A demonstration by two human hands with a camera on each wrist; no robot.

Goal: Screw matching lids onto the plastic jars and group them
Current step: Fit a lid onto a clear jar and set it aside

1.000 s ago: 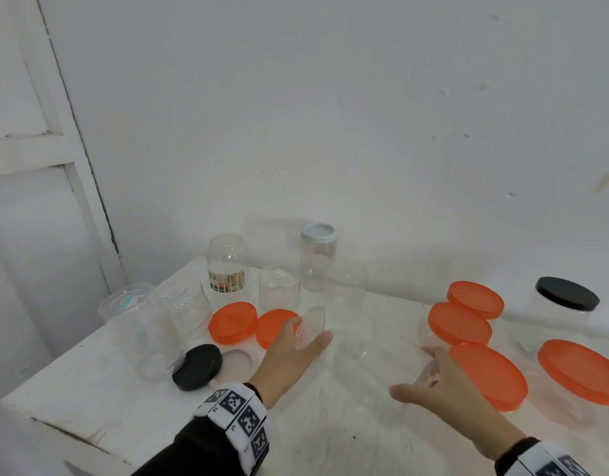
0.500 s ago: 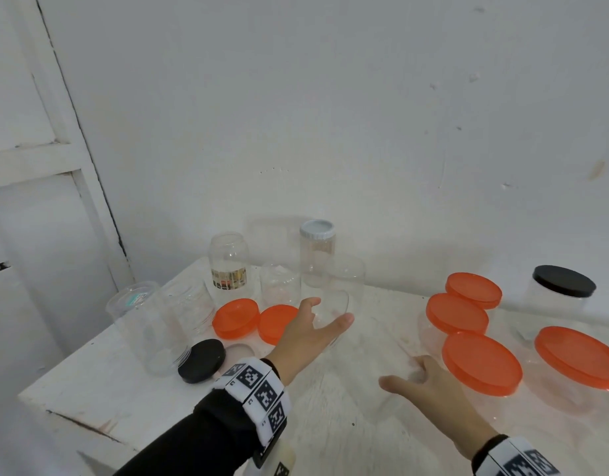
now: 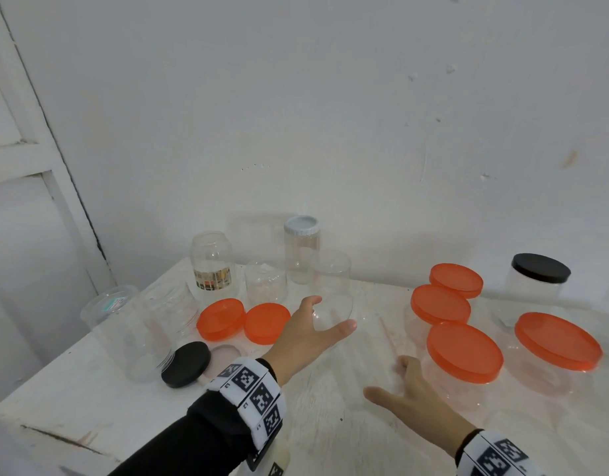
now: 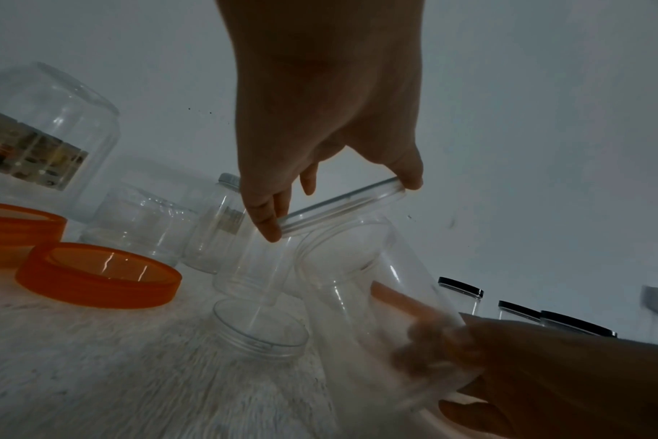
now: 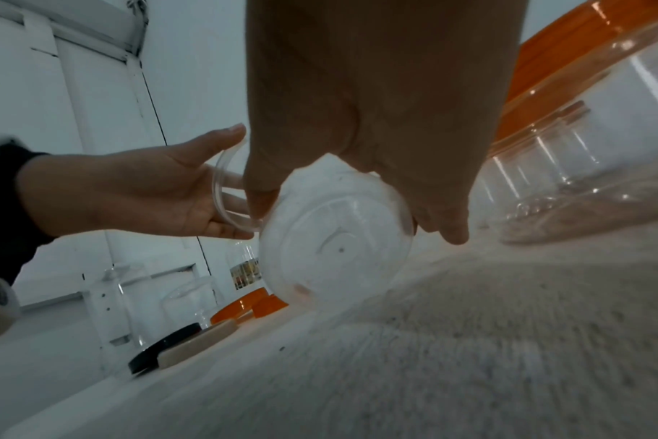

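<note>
My left hand pinches a clear round lid by its rim between thumb and fingers, held on edge above the white table. In the left wrist view the clear lid hangs just above the open mouth of a clear jar. My right hand grips that jar near its base and tilts it, mouth towards the lid. The right wrist view shows the jar's round bottom in my curled fingers. In the head view the jar is almost invisible.
Two loose orange lids, a black lid and a pale lid lie at the left. Open clear jars stand behind them. Orange-lidded jars and a black-lidded jar crowd the right. The table's edge is near left.
My left hand has carried the clear lid right and farther from me. The right hand has brought the tilted jar left, closer to the lid.
</note>
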